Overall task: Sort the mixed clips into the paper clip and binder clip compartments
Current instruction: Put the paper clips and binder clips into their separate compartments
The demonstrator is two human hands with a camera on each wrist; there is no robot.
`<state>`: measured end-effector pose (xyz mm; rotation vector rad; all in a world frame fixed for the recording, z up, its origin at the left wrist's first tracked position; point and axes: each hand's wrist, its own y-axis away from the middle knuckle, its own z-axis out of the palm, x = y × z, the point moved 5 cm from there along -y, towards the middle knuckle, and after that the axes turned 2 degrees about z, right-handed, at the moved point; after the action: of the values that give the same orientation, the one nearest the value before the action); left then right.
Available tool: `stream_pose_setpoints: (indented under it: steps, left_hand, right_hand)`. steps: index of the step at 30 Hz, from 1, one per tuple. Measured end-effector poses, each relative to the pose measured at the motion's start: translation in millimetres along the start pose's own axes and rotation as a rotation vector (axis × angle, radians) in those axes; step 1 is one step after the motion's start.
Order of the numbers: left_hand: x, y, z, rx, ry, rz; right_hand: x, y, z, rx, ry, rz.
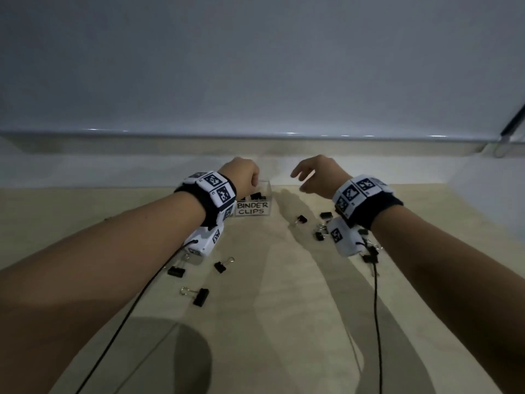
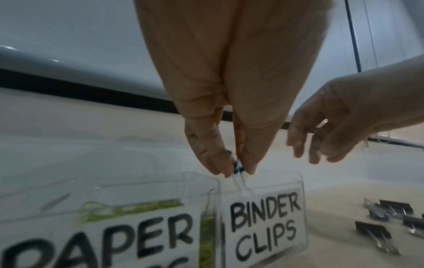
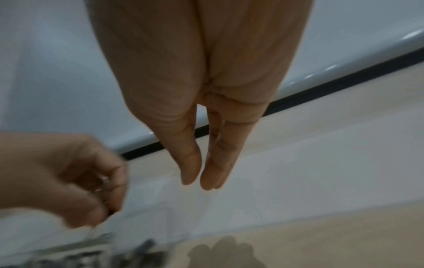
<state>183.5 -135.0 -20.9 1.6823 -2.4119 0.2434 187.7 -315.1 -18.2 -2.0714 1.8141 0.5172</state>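
One binder clip (image 2: 237, 167) is pinched in the left hand (image 1: 241, 177) fingertips, wire handles hanging straight down, right over the open top of the binder clip compartment (image 2: 263, 226), so it looks like a straight drop from there. Right hand (image 1: 318, 174) hovers just beside it, fingers loose, holding nothing. Paper clip compartment (image 2: 98, 235) sits further out on the left hand's side; loose clips (image 1: 321, 226) lie under the right wrist.

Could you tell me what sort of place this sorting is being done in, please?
Probably an office or study desk: a pale wooden tabletop against a plain wall, clear compartments with handwritten labels, and loose binder clips scattered about. The left hand pinches one over the binder clip compartment.
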Motion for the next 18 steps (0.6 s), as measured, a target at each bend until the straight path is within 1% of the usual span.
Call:
stream_pose_setpoints:
  steps: [2,4,6,7,8,10,11,12,13,16,18]
  left_hand:
    - [7.8,-2.4,5.4,-0.013,-0.08,0.003]
    - [22.9,-3.8,6.2,0.035,-0.153,0.018]
    - [46.8,-3.9,8.6,0.084,-0.139,0.071]
    - [59.6,-4.0,14.8,0.064,-0.097,0.101]
    - [71.7,-3.6,23.9,0.008,-0.035,0.124]
    - [89.1,-2.5,51.1,-0.169,0.063,0.13]
    - [93.8,-1.3,64.4,-0.243,0.077,0.121]
    - [96.5,-0.1,75.7,-0.285,0.065,0.112]
    - [98.5,1.1,84.3,-0.296,0.033,0.105]
    - [105.7,-0.3,96.8,-0.272,-0.052,0.126]
    - [110.6,-5.8,99.6,-0.277,-0.035,0.145]
  right_hand:
    - [37.0,6.5,-16.4,-0.006,0.08,0.079]
    - [67.5,12.2,-26.3,-0.038,0.199,0.15]
    - [86.3,18.0,-26.0,-0.116,0.288,0.208]
    - [91.1,20.4,-22.5,-0.157,0.317,0.225]
    - [93.5,22.0,-17.8,-0.19,0.33,0.229]
    - [93.7,22.7,-6.5,-0.243,0.328,0.222]
    - [93.0,22.6,-1.5,-0.263,0.32,0.222]
    - [92.2,22.4,2.7,-0.282,0.304,0.224]
    - [91.7,23.0,5.7,-0.303,0.286,0.23]
    - [89.8,27.0,10.8,-0.359,0.285,0.23]
    - [89.7,28.2,11.0,-0.343,0.314,0.222]
